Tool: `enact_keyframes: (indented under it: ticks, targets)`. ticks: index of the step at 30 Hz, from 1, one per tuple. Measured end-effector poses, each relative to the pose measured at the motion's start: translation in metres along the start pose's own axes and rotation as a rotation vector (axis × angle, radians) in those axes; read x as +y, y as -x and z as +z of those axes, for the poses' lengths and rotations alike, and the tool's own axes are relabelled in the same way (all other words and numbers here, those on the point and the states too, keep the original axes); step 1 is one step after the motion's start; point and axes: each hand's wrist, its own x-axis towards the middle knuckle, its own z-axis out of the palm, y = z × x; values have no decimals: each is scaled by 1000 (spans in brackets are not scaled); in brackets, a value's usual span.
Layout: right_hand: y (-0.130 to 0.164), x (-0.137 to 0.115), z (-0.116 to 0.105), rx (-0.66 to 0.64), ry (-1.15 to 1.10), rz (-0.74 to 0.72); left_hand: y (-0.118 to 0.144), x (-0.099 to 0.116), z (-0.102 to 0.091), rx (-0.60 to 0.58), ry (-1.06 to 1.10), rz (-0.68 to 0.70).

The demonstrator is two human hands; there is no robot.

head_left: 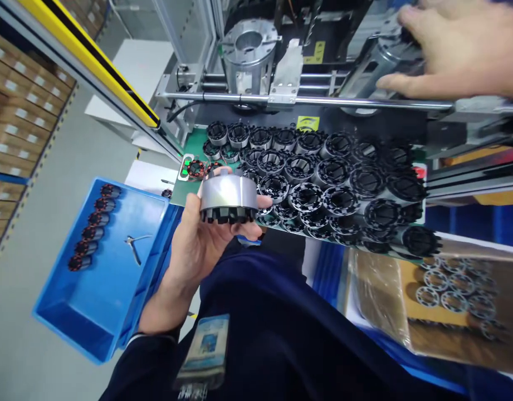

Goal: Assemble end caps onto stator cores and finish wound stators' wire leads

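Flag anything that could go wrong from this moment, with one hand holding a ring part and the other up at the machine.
The left hand grips the metal stator ring by fingertips only; it might slip onto the crowded pile of stator rings below. The right hand rests on the machine fixture, a possible pinch point if it moves.

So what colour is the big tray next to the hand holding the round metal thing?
Bright blue. The tray shows best in the head view, beside the left hand.
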Motion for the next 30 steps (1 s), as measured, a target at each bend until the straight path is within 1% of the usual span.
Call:
enact_keyframes:
  ticks: [2, 3, 4, 5, 7, 9, 11, 13, 15, 16, 17, 18, 19, 21, 22, 23, 24, 26, 28, 30]
  targets:
    - [24, -39, -14, -28, -117, -173, 2, 2, -3, -33, 15, -29]
    - [39, -61, -20, -56, -216, -265, 2, 2, -5, -42, 20, -40]
    - [53, -85, -23, -120, -361, -341, 3, 2, -7, -43, 23, -45]
    - [67, -108, -25, -222, -526, -402, 3, 1, -9, -37, 24, -47]
    - [88, -152, -23, -487, -800, -498, 3, -2, -13, -18, 14, -48]
    - [98, -185, -14, -739, -1045, -552, 2, -7, -19, -3, 1, -61]
    - [100, -208, -2, -931, -1229, -555, 0, -13, -26, -36, 2, -98]
    - [99, -219, 7, -1076, -1316, -518, -2, -21, -35, -124, 7, -156]
    - [96, -223, 10, -1180, -1288, -490, -4, -29, -47, -212, -13, -192]
    - [93, -222, 8, -1185, -1241, -491, -5, -33, -55, -234, -51, -177]
    - [89, -220, 5, -1153, -1174, -503, -7, -38, -64, -229, -131, -125]
    - [82, -218, 0, -1084, -1095, -515, -10, -42, -75, -186, -282, -40]
    - [73, -214, -6, -985, -1010, -512, -13, -45, -87, -104, -485, 68]
    - [46, -207, -19, -743, -848, -451, -23, -49, -116, 130, -902, 269]
    - [29, -203, -24, -623, -777, -401, -30, -50, -131, 250, -1051, 334]
    - [10, -200, -29, -507, -713, -348, -38, -51, -146, 347, -1141, 372]
    - [-11, -197, -32, -397, -656, -302, -47, -52, -159, 412, -1178, 390]
    - [-53, -195, -34, -207, -534, -240, -66, -54, -178, 480, -1205, 411]
    - [-91, -196, -28, -69, -395, -201, -83, -58, -188, 521, -1228, 428]
    - [-121, -198, -16, 5, -279, -189, -97, -64, -191, 552, -1222, 441]
